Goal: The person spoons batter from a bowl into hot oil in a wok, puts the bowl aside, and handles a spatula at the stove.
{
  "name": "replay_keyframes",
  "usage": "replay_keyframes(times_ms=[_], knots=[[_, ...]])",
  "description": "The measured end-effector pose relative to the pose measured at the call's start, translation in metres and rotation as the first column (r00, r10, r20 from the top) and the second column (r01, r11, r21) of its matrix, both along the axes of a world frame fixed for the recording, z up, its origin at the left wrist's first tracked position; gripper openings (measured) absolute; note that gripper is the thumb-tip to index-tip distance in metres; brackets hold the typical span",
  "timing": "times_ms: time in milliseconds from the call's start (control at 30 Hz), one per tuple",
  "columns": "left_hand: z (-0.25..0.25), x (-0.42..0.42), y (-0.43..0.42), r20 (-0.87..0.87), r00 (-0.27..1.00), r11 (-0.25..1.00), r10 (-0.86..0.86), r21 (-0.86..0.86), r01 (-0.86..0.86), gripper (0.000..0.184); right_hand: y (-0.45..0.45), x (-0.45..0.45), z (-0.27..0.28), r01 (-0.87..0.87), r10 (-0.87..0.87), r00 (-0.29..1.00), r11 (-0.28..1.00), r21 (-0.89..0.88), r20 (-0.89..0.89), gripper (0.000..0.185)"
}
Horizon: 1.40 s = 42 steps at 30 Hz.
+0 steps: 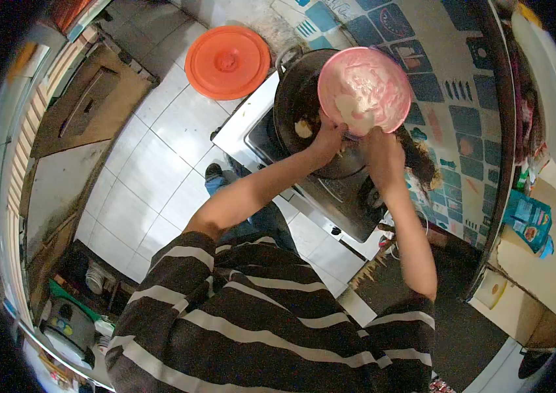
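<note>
Head: pink bowl (364, 88) over wok rim (278, 114)

Bowl (365, 90) over pan (296, 92) on stove (340, 208)

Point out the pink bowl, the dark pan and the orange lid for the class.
Pink bowl (401, 85), head view: inner wall, right of picture.
Dark pan (295, 85), head view: inner wall, left of picture.
Orange lid (227, 61), head view: central knob.
</note>
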<state>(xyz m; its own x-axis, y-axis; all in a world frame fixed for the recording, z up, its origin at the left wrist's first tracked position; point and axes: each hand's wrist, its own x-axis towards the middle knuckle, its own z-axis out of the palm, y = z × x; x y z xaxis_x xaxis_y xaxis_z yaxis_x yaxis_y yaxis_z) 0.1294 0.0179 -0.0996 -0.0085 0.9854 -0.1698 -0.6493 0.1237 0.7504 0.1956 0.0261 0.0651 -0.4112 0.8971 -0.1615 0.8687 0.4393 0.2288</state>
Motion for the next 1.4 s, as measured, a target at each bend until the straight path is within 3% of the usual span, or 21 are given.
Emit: replay_keyframes(times_ms=[33,100,133,167,300,367,433,467,567,600,700,767,900,933,1000,1100,1167,1300,1400], knots=[[0.011,-0.002,0.0,0.212,0.977,0.993,-0.011,-0.111,0.035,0.061,0.001,0.002,-0.011,-0.082,0.082,0.997,0.997,0.003,-0.013,0.019],[0.021,-0.008,-0.001,0.372,0.927,0.984,-0.048,-0.144,0.109,0.059,0.004,-0.004,-0.013,-0.053,0.05,0.995,0.998,-0.023,-0.082,0.019],[0.026,-0.011,-0.003,0.449,0.891,0.976,-0.066,-0.156,0.15,0.058,0.001,-0.01,-0.008,0.06,-0.067,0.989,0.996,-0.06,-0.132,0.019],[0.03,-0.013,-0.005,0.406,0.913,0.979,-0.042,-0.163,0.118,0.059,-0.001,-0.018,0.001,0.169,-0.185,0.967,0.98,-0.101,-0.177,0.02],[0.028,-0.026,-0.012,0.052,0.994,0.995,-0.101,-0.009,0.101,0.064,-0.011,-0.022,0.024,0.231,-0.234,0.969,0.972,0.041,0.086,0.019],[0.017,-0.017,-0.012,0.036,0.996,0.996,-0.085,0.015,0.085,0.064,-0.012,-0.01,0.016,0.203,-0.21,0.968,0.977,0.066,0.134,0.02],[0.046,-0.022,-0.012,0.274,0.961,0.993,0.04,-0.116,-0.009,0.062,-0.014,-0.005,0.002,0.166,-0.171,0.98,0.984,0.057,0.106,0.019],[0.047,-0.02,-0.011,0.208,0.976,0.993,0.069,-0.107,-0.047,0.062,-0.015,-0.006,-0.002,0.146,-0.15,0.985,0.988,0.053,0.09,0.018],[0.029,-0.01,-0.01,0.046,0.995,0.995,0.084,-0.055,-0.081,0.06,-0.02,-0.02,0.0,0.11,-0.122,0.967,0.992,-0.062,-0.223,0.017],[0.014,-0.006,-0.008,0.018,0.999,0.999,0.036,-0.027,-0.036,0.059,-0.02,-0.019,0.002,0.127,-0.13,0.977,0.991,-0.031,-0.168,0.017],[0.006,-0.007,-0.008,0.224,0.973,0.998,-0.05,-0.032,0.058,0.068,-0.018,-0.014,0.013,0.186,-0.187,0.982,0.981,0.053,0.01,0.02],[0.008,-0.011,-0.011,0.246,0.968,0.998,-0.049,-0.021,0.056,0.075,-0.014,-0.013,0.028,0.242,-0.253,0.957,0.966,0.094,0.14,0.022],[0.005,-0.009,-0.015,-0.219,0.974,0.978,0.063,0.209,-0.016,0.07,-0.021,0.005,0.007,0.146,-0.151,0.985,0.987,0.059,0.079,0.024],[-0.005,-0.004,-0.013,-0.28,0.959,0.969,0.041,0.245,0.03,0.069,-0.024,0.006,0.0,0.052,-0.051,0.998,0.998,0.033,-0.048,0.025],[-0.019,-0.001,-0.011,-0.327,0.942,0.952,-0.072,0.26,0.163,0.065,-0.027,-0.008,-0.001,0.155,-0.155,0.985,0.988,-0.008,-0.074,0.024],[-0.024,-0.006,-0.017,-0.452,0.884,0.935,-0.12,0.248,0.253,0.057,-0.023,-0.014,0.008,0.164,-0.164,0.986,0.986,0.024,0.005,0.021],[-0.017,-0.011,-0.02,-0.442,0.891,0.94,-0.103,0.249,0.233,0.05,-0.016,-0.015,0.014,0.128,-0.138,0.984,0.988,0.086,0.114,0.019],[-0.004,-0.016,-0.026,-0.105,0.986,0.96,-0.129,0.235,0.15,0.036,0.002,-0.012,0.004,0.058,-0.083,0.981,0.988,0.146,0.173,0.018],[-0.007,-0.008,-0.025,0.035,0.989,0.942,-0.144,0.309,0.127,0.033,0.011,-0.018,-0.005,0.067,-0.057,0.987,0.996,-0.064,0.148,0.02]])
